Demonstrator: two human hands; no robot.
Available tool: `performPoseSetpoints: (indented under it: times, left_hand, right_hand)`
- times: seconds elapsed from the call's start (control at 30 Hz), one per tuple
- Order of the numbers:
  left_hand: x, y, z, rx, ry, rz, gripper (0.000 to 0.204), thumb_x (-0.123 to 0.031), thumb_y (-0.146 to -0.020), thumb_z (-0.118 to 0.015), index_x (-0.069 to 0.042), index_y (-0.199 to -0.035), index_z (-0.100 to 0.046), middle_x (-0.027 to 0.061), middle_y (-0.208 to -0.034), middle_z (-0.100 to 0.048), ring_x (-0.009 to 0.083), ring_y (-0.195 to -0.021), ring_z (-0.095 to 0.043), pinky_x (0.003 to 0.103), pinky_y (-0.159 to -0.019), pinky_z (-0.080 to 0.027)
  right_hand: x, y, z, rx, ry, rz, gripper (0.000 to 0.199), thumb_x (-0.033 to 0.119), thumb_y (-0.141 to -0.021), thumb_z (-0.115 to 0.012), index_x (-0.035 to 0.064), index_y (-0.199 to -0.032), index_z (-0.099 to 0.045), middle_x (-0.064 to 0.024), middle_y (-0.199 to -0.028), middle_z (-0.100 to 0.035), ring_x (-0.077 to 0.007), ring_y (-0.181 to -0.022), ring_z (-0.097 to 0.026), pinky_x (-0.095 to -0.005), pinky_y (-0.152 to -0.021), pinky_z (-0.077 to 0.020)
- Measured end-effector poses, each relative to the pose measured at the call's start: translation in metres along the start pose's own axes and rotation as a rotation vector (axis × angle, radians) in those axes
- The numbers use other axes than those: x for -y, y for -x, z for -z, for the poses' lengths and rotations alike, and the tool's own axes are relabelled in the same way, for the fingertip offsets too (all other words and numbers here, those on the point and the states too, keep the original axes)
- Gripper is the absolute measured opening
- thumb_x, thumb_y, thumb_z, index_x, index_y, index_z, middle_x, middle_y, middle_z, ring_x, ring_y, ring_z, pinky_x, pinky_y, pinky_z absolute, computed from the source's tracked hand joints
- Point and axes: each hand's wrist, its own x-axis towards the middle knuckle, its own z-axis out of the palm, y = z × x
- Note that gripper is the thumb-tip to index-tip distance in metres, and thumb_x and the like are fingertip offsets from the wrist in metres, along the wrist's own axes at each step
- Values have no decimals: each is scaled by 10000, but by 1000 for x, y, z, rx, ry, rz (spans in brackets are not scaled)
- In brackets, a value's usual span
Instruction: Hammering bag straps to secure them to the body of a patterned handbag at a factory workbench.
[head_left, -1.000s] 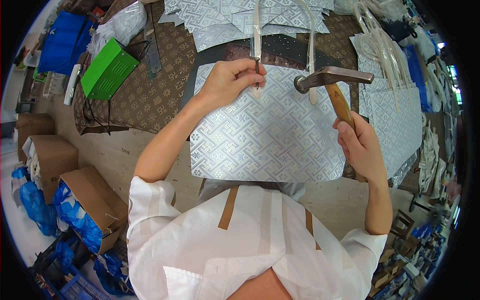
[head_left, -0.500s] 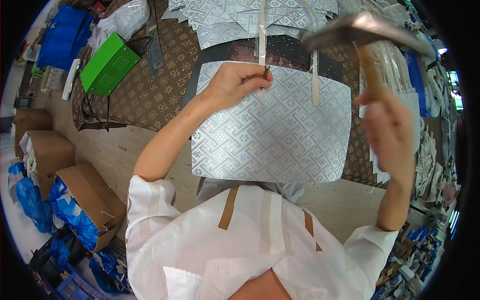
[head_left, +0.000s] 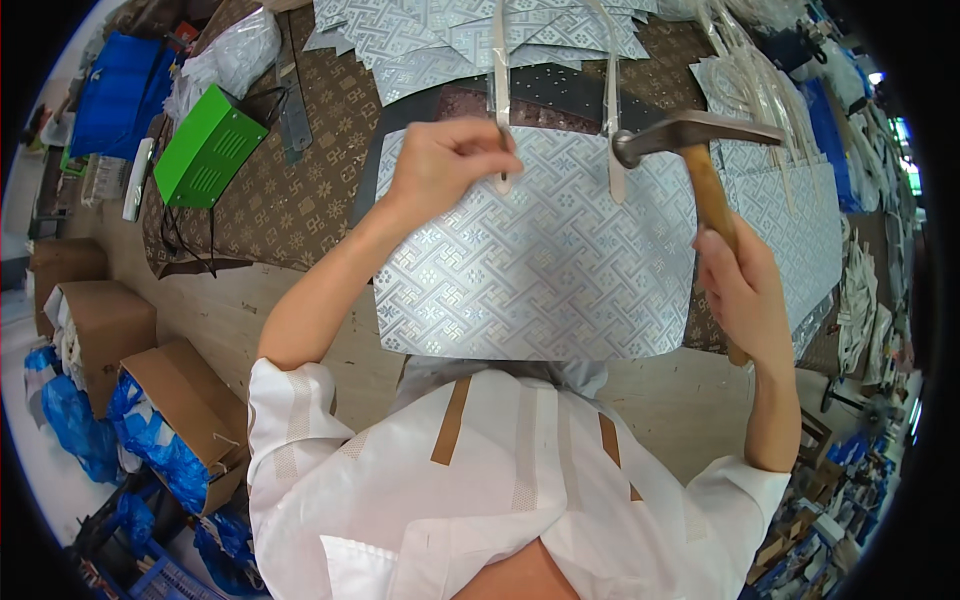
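Observation:
A silvery patterned panel (head_left: 530, 270) lies at the table's near edge, with two pale straps reaching onto its far side, the left strap (head_left: 501, 75) and the right strap (head_left: 616, 175). My left hand (head_left: 435, 165) is closed in a pinch over the left strap's end. Between its fingertips a short dark metal punch (head_left: 506, 138) shows only in part. My right hand (head_left: 742, 290) grips the wooden handle of a hammer (head_left: 712, 190). The hammer's round face hangs beside the right strap, apart from the punch.
Similar patterned panels (head_left: 420, 45) are stacked at the far side. More panels with straps (head_left: 780, 200) lie at the right. A green box-shaped device (head_left: 210, 148) with cables stands on the brown patterned cloth (head_left: 320, 200). Cardboard boxes (head_left: 190, 410) with blue bags sit on the left floor.
The hammer has come down and slightly left, and its motion blur is gone. My left hand stays at the left strap's end. The whole view has shifted slightly.

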Motion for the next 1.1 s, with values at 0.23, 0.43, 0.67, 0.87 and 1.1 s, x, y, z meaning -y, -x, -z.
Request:
performPoseSetpoints:
  times: [0.23,0.43,0.67,0.87,1.1]
  left_hand:
    - [-28,-62,-50,57,135,40,113,-41,-892,-663,37,-972,-681,62,-852,-712,109,-802,-677,236,-742,-548]
    - [-1,-95,-92,315,238,53,150,-23,-939,-598,45,-1070,-624,93,-925,-694,150,-879,-685,265,-797,-563]
    - [7,-96,-97,310,271,100,118,-26,-941,-597,43,-1036,-610,106,-913,-695,169,-887,-694,266,-799,-560]
    - [8,-96,-99,310,280,87,113,-29,-942,-599,47,-1026,-607,107,-903,-696,173,-883,-695,267,-801,-559]
    - [10,-95,-98,298,298,84,117,-47,-927,-621,31,-1012,-643,70,-876,-705,111,-828,-680,238,-761,-543]
  right_hand:
    - [-31,23,19,-77,-167,-72,200,266,-1013,-511,70,-988,-538,60,-622,-408,-6,-441,-301,-186,-375,-262]
    - [-49,34,27,-94,-170,-66,204,269,-1012,-515,68,-990,-537,57,-623,-414,-7,-437,-318,-188,-374,-273]
    - [-63,34,38,-122,-191,-71,216,275,-1007,-525,60,-1000,-541,53,-618,-423,-11,-428,-334,-192,-375,-278]
    - [-60,31,36,-120,-188,-80,216,273,-1008,-526,58,-1004,-541,56,-617,-422,-8,-429,-331,-189,-377,-273]
    - [-50,23,37,-84,-158,-48,224,281,-1005,-533,58,-1014,-546,58,-616,-422,0,-434,-331,-180,-378,-265]
